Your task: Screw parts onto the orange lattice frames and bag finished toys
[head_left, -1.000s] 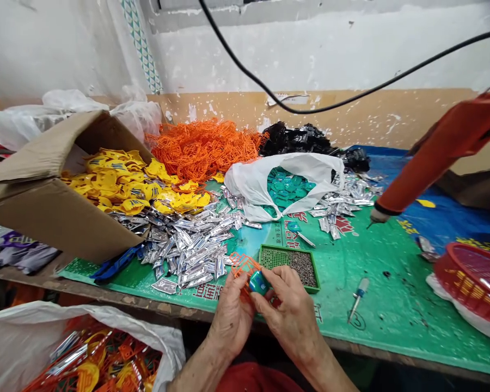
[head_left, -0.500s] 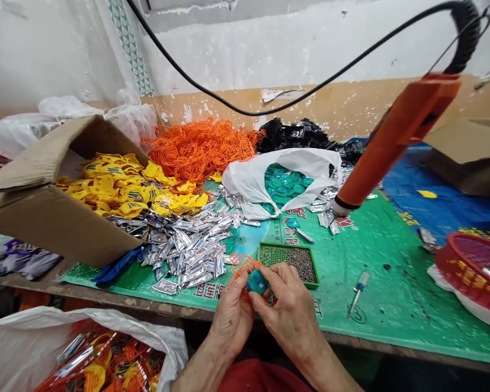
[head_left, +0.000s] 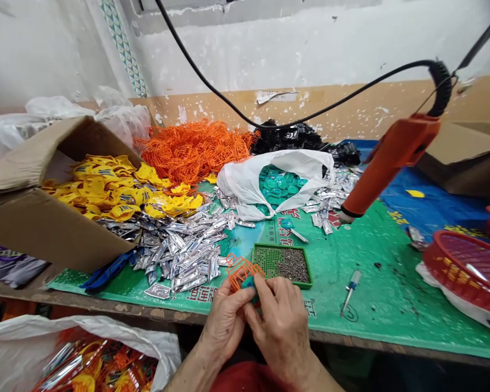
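Just over the table's front edge, my left hand (head_left: 224,313) and my right hand (head_left: 280,310) come together, both closed. Between them is an orange plastic frame (head_left: 240,272), its thin bars sticking up past the left thumb. A small teal plastic piece (head_left: 249,282) is pinched against the frame by both hands' fingers, which mostly cover it. Behind the right hand lies a green tray (head_left: 311,272) with a perforated part and many small dark metal bits, perhaps screws.
An orange power screwdriver (head_left: 386,169) hangs at right on a black cable. A hand screwdriver (head_left: 351,293) lies below it. Silver pieces (head_left: 188,250), yellow parts (head_left: 114,182) spilling from a cardboard box (head_left: 69,234), orange frames (head_left: 196,147) and a white bag (head_left: 240,188) of teal pieces cover the back.
The view has shifted slightly. The fingers have closed further over the teal piece, which shows less now. The orange frame is turned a little and shows more. The hanging power screwdriver has swung.
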Demonstrator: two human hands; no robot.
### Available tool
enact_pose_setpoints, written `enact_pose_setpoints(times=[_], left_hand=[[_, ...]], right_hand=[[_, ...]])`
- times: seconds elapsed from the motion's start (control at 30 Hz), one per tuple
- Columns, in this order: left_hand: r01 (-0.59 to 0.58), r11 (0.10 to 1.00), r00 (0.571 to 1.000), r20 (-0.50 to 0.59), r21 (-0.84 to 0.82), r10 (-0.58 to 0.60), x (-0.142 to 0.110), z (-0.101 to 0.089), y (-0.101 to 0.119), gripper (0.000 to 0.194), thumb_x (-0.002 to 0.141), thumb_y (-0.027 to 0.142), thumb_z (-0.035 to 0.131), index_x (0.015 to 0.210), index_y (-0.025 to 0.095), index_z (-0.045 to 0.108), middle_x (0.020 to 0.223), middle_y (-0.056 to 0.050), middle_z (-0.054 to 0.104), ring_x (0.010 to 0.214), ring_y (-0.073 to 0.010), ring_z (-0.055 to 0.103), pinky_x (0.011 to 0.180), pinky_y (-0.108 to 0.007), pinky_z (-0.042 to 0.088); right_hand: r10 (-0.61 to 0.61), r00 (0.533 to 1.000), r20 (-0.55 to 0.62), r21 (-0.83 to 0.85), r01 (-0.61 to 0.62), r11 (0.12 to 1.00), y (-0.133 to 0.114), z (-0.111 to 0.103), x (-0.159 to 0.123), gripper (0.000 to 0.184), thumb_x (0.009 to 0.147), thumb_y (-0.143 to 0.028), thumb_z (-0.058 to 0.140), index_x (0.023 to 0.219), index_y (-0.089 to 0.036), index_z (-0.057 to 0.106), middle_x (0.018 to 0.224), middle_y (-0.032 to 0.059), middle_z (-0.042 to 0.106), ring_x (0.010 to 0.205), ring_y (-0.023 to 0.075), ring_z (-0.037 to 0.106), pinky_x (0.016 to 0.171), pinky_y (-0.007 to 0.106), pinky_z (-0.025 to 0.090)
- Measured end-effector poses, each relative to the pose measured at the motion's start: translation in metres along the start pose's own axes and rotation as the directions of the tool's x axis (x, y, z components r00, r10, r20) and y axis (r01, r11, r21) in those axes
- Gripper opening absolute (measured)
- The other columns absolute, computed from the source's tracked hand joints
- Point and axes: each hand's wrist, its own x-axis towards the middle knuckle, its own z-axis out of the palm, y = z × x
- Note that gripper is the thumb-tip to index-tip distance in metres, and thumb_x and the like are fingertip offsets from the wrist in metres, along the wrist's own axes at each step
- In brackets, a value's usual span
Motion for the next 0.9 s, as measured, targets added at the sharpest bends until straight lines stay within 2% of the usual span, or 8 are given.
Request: enact_pose_setpoints(times=[0.1, 0.27, 0.33, 0.43, 0.5, 0.6, 0.73, 0.9], left_hand=[[0.004, 0.996, 1.000, 0.004, 0.084, -0.004, -0.002, 0.002, 0.003, 0.035, 0.062, 0.014, 0.081, 0.095, 0.017, 0.072, 0.088, -0.003, 0.074, 0.078, -0.0158, 0.068, 0.077, -0.025, 0.053], [0.068, 0.983, 0.998, -0.027, 0.169, -0.065, -0.005, -0.003, 0.019, 0.040, 0.062, 0.013, 0.080, 0.100, 0.018, 0.070, 0.091, -0.005, 0.073, 0.074, -0.0162, 0.067, 0.065, -0.026, 0.055], [0.058, 0.979, 0.997, -0.062, 0.194, -0.047, -0.004, -0.006, 0.026, 0.043, 0.059, 0.013, 0.081, 0.101, 0.018, 0.070, 0.092, -0.005, 0.073, 0.073, -0.0165, 0.066, 0.061, -0.026, 0.055], [0.057, 0.972, 0.994, -0.102, 0.228, -0.035, -0.002, -0.007, 0.032, 0.041, 0.056, 0.014, 0.082, 0.095, 0.016, 0.070, 0.087, -0.005, 0.072, 0.068, -0.0152, 0.064, 0.056, -0.026, 0.055], [0.070, 0.967, 0.994, -0.100, 0.245, -0.047, -0.001, -0.005, 0.033, 0.041, 0.055, 0.015, 0.081, 0.094, 0.014, 0.070, 0.085, -0.005, 0.071, 0.065, -0.0142, 0.063, 0.054, -0.025, 0.054], [0.067, 0.966, 0.996, -0.072, 0.249, -0.050, -0.001, -0.002, 0.032, 0.045, 0.055, 0.014, 0.079, 0.099, 0.015, 0.069, 0.083, -0.004, 0.070, 0.063, -0.0132, 0.061, 0.050, -0.022, 0.051], [0.064, 0.966, 0.998, -0.039, 0.252, -0.056, -0.002, -0.004, 0.029, 0.043, 0.056, 0.013, 0.076, 0.098, 0.016, 0.069, 0.080, -0.003, 0.068, 0.063, -0.0125, 0.060, 0.048, -0.020, 0.048], [0.062, 0.960, 0.997, -0.060, 0.273, -0.047, -0.001, -0.008, 0.028, 0.044, 0.056, 0.013, 0.075, 0.100, 0.016, 0.068, 0.082, -0.003, 0.069, 0.065, -0.0132, 0.061, 0.049, -0.020, 0.049]], right_hand=[[0.015, 1.000, 0.006, 0.038, -0.015, 0.999, -0.002, -0.001, -0.005, 0.037, 0.087, -0.026, 0.057, 0.119, -0.009, 0.055, 0.079, 0.0092, 0.057, 0.069, 0.0224, 0.051, 0.057, 0.037, 0.044], [0.039, 0.983, 0.178, 0.462, -0.118, 0.879, 0.024, -0.029, 0.005, 0.050, 0.087, -0.032, 0.060, 0.133, -0.020, 0.044, 0.087, 0.0039, 0.062, 0.073, 0.0166, 0.060, 0.061, 0.031, 0.054], [0.163, 0.986, 0.014, 0.403, -0.155, 0.902, 0.058, -0.049, 0.022, 0.036, 0.087, -0.030, 0.061, 0.122, -0.025, 0.053, 0.089, 0.0034, 0.062, 0.075, 0.0169, 0.060, 0.065, 0.033, 0.054], [0.435, 0.782, -0.446, 0.164, -0.406, 0.899, 0.127, -0.077, 0.059, 0.048, 0.076, -0.038, 0.073, 0.117, -0.018, 0.058, 0.110, 0.0116, 0.055, 0.091, 0.0231, 0.058, 0.070, 0.040, 0.052], [0.525, 0.650, -0.549, 0.113, -0.565, 0.818, 0.172, -0.089, 0.087, 0.088, 0.055, -0.040, 0.086, 0.129, -0.011, 0.048, 0.126, 0.0212, 0.045, 0.103, 0.0293, 0.056, 0.069, 0.042, 0.050], [0.650, 0.628, -0.428, 0.288, -0.587, 0.757, 0.214, -0.092, 0.123, 0.107, 0.041, -0.030, 0.090, 0.135, -0.007, 0.043, 0.134, 0.0253, 0.044, 0.118, 0.0330, 0.048, 0.080, 0.043, 0.044], [0.660, 0.735, -0.153, 0.685, -0.403, 0.607, 0.221, -0.082, 0.155, 0.054, 0.067, -0.025, 0.074, 0.117, -0.010, 0.057, 0.118, 0.0167, 0.060, 0.101, 0.0204, 0.061, 0.077, 0.038, 0.043], [0.646, 0.755, 0.110, 0.797, -0.455, 0.396, 0.191, -0.075, 0.178, 0.025, 0.070, -0.012, 0.068, 0.094, -0.012, 0.059, 0.087, 0.0048, 0.062, 0.064, 0.0086, 0.060, 0.064, 0.036, 0.045]])
